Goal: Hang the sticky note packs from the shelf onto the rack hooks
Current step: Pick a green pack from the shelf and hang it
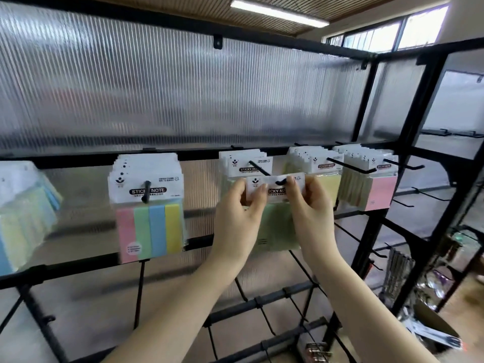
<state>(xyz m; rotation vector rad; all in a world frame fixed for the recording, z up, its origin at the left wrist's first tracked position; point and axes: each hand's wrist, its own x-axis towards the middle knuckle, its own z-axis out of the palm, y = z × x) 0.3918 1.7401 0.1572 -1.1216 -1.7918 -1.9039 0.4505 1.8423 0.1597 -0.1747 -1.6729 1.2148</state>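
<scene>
Hanging step: left hand (239,205) and right hand (306,203) pinch the green sticky note pack (277,205); hook tip (279,182) sits between the fingertips. Next: push the pack rearward.

The scene was brightly and evenly lit. A long ceiling lamp (279,12) glowed overhead, and daylight came through the windows (387,35) at the upper right, which were washed out nearly white. The ribbed translucent panel (183,95) behind the rack caught soft vertical glints and showed only vague smears through it. Shadows were faint and diffuse. Straight bars bowed toward the edges, a wide-angle distortion. The packs at the far left (23,213) were smeared, perhaps by motion. Print on the centre packs stayed readable, while the clutter at the lower right (432,310) was soft and hard to make out.
</scene>
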